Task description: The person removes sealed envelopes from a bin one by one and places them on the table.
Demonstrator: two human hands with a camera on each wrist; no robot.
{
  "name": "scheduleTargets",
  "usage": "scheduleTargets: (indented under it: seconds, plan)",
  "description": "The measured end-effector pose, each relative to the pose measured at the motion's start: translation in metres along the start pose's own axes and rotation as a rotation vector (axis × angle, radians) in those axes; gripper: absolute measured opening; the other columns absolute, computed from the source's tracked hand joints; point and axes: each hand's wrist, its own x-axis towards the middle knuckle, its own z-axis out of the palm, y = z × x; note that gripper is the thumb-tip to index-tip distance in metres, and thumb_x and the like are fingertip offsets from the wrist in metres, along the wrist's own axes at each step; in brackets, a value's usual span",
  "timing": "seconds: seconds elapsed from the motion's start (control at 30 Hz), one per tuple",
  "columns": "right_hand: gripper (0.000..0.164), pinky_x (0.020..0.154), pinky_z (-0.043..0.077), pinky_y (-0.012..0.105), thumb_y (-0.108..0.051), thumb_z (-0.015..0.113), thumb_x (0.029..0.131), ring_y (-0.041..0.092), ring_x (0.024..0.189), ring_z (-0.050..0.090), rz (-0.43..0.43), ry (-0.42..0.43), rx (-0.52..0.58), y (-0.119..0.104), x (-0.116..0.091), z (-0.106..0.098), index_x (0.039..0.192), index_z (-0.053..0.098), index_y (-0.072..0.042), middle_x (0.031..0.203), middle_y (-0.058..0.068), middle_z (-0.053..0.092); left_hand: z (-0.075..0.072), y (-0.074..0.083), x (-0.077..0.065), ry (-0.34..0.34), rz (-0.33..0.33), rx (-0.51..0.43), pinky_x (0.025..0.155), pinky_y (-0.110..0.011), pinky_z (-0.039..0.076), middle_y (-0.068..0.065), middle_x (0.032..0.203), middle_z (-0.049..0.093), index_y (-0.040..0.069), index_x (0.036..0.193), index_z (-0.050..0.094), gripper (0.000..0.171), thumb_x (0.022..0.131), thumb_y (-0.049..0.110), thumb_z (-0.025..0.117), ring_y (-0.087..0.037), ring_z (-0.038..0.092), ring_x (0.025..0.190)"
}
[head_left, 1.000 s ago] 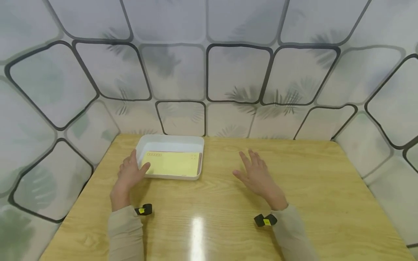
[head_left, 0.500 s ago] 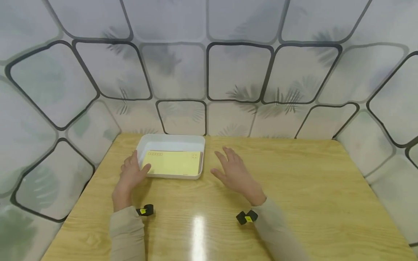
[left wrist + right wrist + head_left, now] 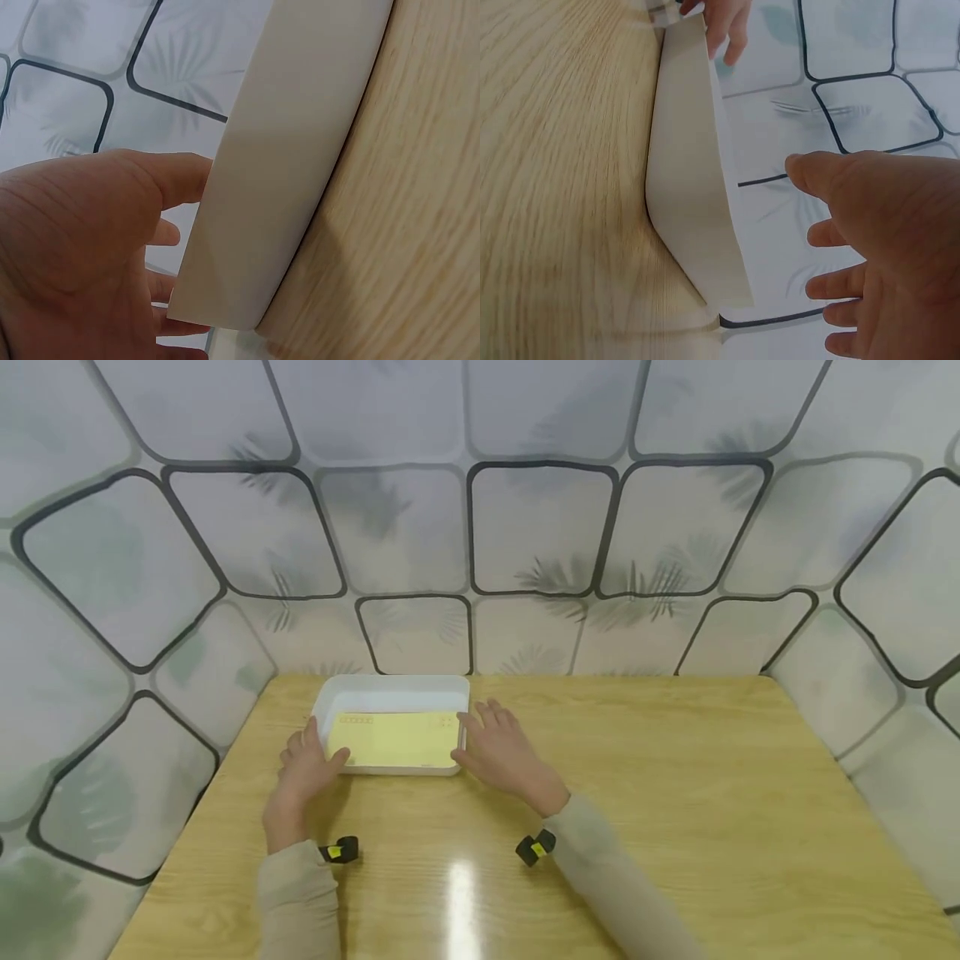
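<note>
A white shallow tray (image 3: pixel 397 692) stands at the left back of the table. In it lies a yellow envelope (image 3: pixel 393 739) with printed squares along its top edge. My left hand (image 3: pixel 303 777) is at the tray's left front corner, its thumb reaching over the rim near the envelope and the other fingers along the left side. My right hand (image 3: pixel 506 756) is beside the tray's right side with fingers spread and nothing held. In the right wrist view a gap shows between that hand (image 3: pixel 885 240) and the tray wall (image 3: pixel 694 172). Whether the left fingers press the tray is unclear.
The wooden table (image 3: pixel 675 793) stretches to the right and front of the tray. A patterned wall covering (image 3: pixel 540 527) rises behind the table and along both sides. Black wrist devices (image 3: pixel 536 847) sit at the cuffs.
My right hand has moved left across the table to the tray's right side. The left hand stays at the tray's left corner, and tray and envelope keep their place.
</note>
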Motion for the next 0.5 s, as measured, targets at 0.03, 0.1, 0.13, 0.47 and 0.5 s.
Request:
scheduleTargets:
  seconds: [0.03, 0.1, 0.13, 0.47, 0.5]
  plan:
    - [0.061, 0.116, 0.028, 0.055, -0.043, 0.056, 0.099, 0.046, 0.143, 0.029, -0.001, 0.000, -0.012, -0.002, 0.002, 0.001, 0.147, 0.045, -0.006, 0.150, 0.027, 0.040, 0.001, 0.000, -0.001, -0.007, -0.008, -0.007, 0.104, -0.078, 0.016, -0.046, 0.150, -0.003, -0.007, 0.153, -0.012, 0.090, 0.100, 0.035, 0.048, -0.066, 0.006, 0.135]
    - [0.060, 0.115, 0.029, 0.054, -0.043, 0.057, 0.099, 0.045, 0.143, 0.030, -0.012, 0.000, -0.027, -0.008, 0.006, 0.001, 0.145, 0.047, -0.006, 0.148, 0.027, 0.042, 0.003, -0.001, -0.003, -0.009, -0.018, -0.015, 0.104, -0.078, 0.015, -0.045, 0.150, -0.006, -0.006, 0.152, -0.014, 0.090, 0.101, 0.036, 0.047, -0.066, 0.005, 0.135]
    - [0.059, 0.115, 0.030, 0.054, -0.042, 0.057, 0.099, 0.045, 0.143, 0.031, -0.019, 0.000, -0.029, -0.010, 0.008, 0.001, 0.144, 0.048, -0.006, 0.148, 0.026, 0.043, 0.003, -0.001, -0.004, -0.008, -0.023, -0.021, 0.104, -0.078, 0.015, -0.045, 0.150, -0.007, -0.006, 0.152, -0.015, 0.090, 0.101, 0.036, 0.046, -0.066, 0.004, 0.135]
    - [0.051, 0.111, 0.039, 0.047, -0.035, 0.053, 0.102, 0.040, 0.139, 0.039, 0.023, -0.041, -0.010, -0.021, 0.026, 0.004, 0.140, 0.049, -0.001, 0.144, 0.025, 0.046, 0.002, 0.001, -0.005, -0.029, -0.019, -0.036, 0.104, -0.079, 0.012, -0.044, 0.151, -0.013, -0.005, 0.152, -0.018, 0.091, 0.101, 0.037, 0.045, -0.067, -0.001, 0.135]
    - [0.051, 0.108, 0.042, 0.047, -0.034, 0.053, 0.102, 0.039, 0.138, 0.040, 0.036, -0.057, 0.011, -0.020, 0.027, 0.005, 0.140, 0.049, -0.001, 0.144, 0.025, 0.045, 0.002, 0.002, -0.005, -0.032, -0.017, -0.036, 0.104, -0.079, 0.012, -0.044, 0.151, -0.013, -0.005, 0.152, -0.018, 0.091, 0.101, 0.037, 0.045, -0.067, -0.001, 0.135]
